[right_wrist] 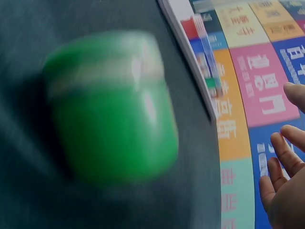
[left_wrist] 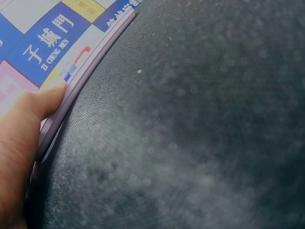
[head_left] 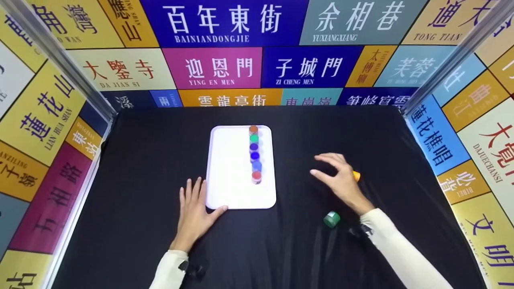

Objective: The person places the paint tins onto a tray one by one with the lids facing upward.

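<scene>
My left hand (head_left: pixel 194 218) rests at the near left corner of a white tray (head_left: pixel 229 168). Its fingers stretch along the left side, and the thumb (left_wrist: pixel 50 100) touches the near rim. A row of small coloured jars stands on the tray's right half, from an orange-red jar (head_left: pixel 253 130) at the far end to a pinkish-red jar (head_left: pixel 256 177) nearest me. Right of the tray, my right hand (head_left: pixel 341 180) hovers with thumb and fingers spread and nothing between them. A green jar (head_left: pixel 331 219) lies tilted on the cloth below that hand, large and blurred in the right wrist view.
An orange-yellow object (head_left: pixel 356 176) shows partly behind my right hand. Black cloth (head_left: pixel 152 160) covers the table. Printed panels (head_left: pixel 225 68) wall in the back and both sides, with metal posts (head_left: pixel 76 60) at the corners.
</scene>
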Available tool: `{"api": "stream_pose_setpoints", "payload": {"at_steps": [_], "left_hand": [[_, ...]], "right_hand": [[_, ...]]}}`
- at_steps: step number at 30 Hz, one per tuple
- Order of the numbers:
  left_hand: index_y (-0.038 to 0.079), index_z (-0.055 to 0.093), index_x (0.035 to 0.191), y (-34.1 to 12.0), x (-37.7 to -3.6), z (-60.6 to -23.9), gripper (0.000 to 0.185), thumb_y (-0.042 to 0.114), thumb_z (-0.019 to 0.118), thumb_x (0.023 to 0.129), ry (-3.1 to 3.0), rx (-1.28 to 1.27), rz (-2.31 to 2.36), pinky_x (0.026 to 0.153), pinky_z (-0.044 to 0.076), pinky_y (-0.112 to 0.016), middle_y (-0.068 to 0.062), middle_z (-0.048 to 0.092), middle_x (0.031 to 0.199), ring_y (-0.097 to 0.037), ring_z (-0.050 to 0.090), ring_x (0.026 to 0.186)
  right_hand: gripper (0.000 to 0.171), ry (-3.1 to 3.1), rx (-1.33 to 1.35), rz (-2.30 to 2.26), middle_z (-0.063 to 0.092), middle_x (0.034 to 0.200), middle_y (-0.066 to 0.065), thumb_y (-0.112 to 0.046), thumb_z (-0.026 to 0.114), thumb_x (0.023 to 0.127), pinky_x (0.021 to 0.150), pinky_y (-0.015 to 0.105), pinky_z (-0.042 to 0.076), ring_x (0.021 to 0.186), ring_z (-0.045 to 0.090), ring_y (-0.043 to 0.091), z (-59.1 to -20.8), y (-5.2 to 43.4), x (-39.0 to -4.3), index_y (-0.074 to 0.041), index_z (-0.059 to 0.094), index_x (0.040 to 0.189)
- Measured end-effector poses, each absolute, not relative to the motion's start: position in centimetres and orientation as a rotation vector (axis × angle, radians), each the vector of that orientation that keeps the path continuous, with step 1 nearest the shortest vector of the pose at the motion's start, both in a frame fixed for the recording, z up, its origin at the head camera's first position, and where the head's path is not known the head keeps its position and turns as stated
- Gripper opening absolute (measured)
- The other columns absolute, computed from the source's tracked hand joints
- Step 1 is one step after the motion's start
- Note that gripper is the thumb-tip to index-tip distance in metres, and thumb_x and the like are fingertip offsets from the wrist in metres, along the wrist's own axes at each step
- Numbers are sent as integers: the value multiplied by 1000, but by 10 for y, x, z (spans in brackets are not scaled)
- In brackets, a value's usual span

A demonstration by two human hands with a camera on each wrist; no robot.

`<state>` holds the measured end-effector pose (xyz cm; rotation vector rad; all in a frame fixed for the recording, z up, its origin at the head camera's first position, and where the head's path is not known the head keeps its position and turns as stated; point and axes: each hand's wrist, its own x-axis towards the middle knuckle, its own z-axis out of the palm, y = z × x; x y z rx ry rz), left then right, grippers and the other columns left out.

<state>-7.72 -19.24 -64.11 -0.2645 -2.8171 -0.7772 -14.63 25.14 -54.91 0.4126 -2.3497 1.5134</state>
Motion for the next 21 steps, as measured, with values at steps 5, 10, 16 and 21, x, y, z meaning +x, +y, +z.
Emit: {"api": "stream_pose_setpoints", "payload": {"at_steps": [5, 10, 16, 21], "left_hand": [[-3, 40, 167, -192, -76, -640, 112, 69, 78, 90, -2818, -264, -773, 133, 4, -69, -27, 36, 174, -52, 16, 166], [-3, 40, 168, -194, -76, -642, 112, 69, 79, 90, -2812, -260, -780, 133, 4, -68, -27, 36, 174, -52, 16, 166], [-4, 40, 167, -193, -76, -643, 112, 67, 80, 89, -2795, -268, -789, 133, 5, -68, -28, 37, 173, -52, 17, 166], [-4, 41, 166, -192, -76, -642, 112, 67, 80, 89, -2790, -276, -783, 133, 5, -69, -28, 38, 173, -53, 18, 165]], "right_hand": [[44, -2317, 394, 1483, 72, 124, 34, 13, 89, 81, 112, 19, 38, 124, 56, 48, -535, 272, -138, 11, 78, 123], [45, -2312, 369, 1449, 71, 124, 35, 15, 89, 81, 107, 18, 39, 122, 55, 47, -542, 298, -138, 11, 78, 124], [45, -2349, 286, 1414, 72, 124, 32, 14, 89, 81, 108, 17, 37, 122, 54, 41, -552, 325, -136, 9, 78, 124], [48, -2368, 247, 1400, 71, 125, 33, 16, 90, 78, 109, 18, 35, 122, 53, 42, -558, 342, -135, 10, 77, 124]]}}
